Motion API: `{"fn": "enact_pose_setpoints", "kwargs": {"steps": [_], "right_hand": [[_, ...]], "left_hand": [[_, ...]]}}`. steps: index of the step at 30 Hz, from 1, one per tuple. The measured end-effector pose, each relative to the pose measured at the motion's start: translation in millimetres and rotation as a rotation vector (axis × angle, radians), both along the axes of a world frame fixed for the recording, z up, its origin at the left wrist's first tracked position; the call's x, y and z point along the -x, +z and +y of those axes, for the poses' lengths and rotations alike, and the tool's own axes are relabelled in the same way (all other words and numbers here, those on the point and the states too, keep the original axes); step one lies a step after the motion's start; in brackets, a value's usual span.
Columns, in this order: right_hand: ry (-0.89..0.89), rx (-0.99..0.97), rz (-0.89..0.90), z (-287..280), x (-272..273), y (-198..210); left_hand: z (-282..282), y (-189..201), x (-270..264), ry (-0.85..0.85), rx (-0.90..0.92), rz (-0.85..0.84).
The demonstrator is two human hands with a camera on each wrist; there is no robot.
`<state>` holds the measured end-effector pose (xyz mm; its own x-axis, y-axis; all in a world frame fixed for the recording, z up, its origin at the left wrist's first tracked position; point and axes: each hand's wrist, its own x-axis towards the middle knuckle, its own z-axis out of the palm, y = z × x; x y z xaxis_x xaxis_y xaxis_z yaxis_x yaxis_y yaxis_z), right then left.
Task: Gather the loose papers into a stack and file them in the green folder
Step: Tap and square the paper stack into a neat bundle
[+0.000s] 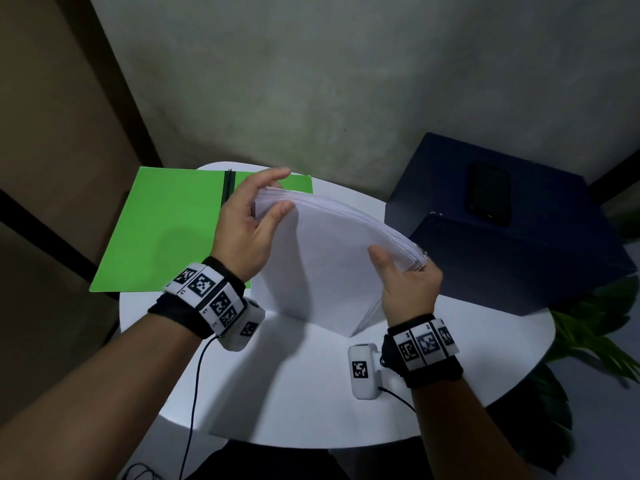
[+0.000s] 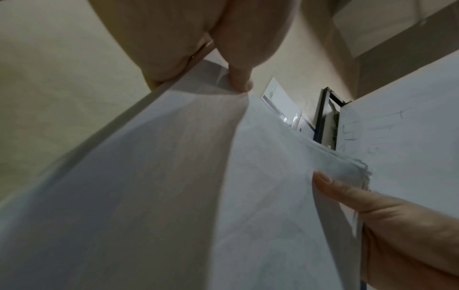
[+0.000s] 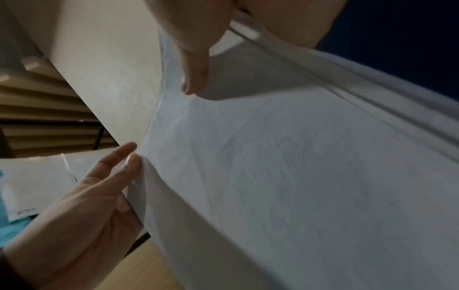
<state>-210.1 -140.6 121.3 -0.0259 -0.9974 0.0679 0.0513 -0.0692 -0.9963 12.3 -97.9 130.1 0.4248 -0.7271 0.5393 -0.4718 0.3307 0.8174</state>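
Note:
A thick stack of white papers [image 1: 325, 258] stands on its lower edge on the round white table [image 1: 304, 393], tilted and bowed. My left hand [image 1: 266, 202] holds its upper left corner, thumb in front and fingers behind. My right hand [image 1: 398, 268] grips its right edge, thumb on the front sheet. The green folder [image 1: 162, 230] lies open and flat at the table's far left, partly behind the stack. In the left wrist view the papers [image 2: 174, 186] fill the frame; the right wrist view shows the papers [image 3: 298, 176] from the other side.
A dark blue box [image 1: 502, 230] with a black phone [image 1: 490, 192] on top stands close to the right of the stack. Green plant leaves [image 1: 588, 323] hang past the table's right edge. A grey wall rises behind the table.

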Motion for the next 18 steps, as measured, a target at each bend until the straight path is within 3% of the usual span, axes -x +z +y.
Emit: {"fn": "enact_pose_setpoints", "kwargs": {"steps": [3,9,13,16,18], "right_hand": [[-0.008,0.010,0.029,0.5,3.1,2.3],[0.014,0.305,0.113,0.5,3.3,1.1],[-0.031,0.485,0.297,-3.5,7.6,-3.4],[-0.087,0.550,0.320,-6.4,11.3,-1.8],[-0.078,0.449,0.252,-4.6,10.4,0.7]], "left_hand": [[1.7,-3.3,-4.3,0.004,-0.018,-0.191],[-3.3,-4.0,-6.7,0.042,-0.011,-0.263],[-4.5,-2.5,-8.1,0.042,-0.001,-0.246],[-5.5,-4.2,-10.6,0.002,0.003,-0.211],[-5.8,-3.3,-8.1,-0.085,-0.050,0.012]]}}
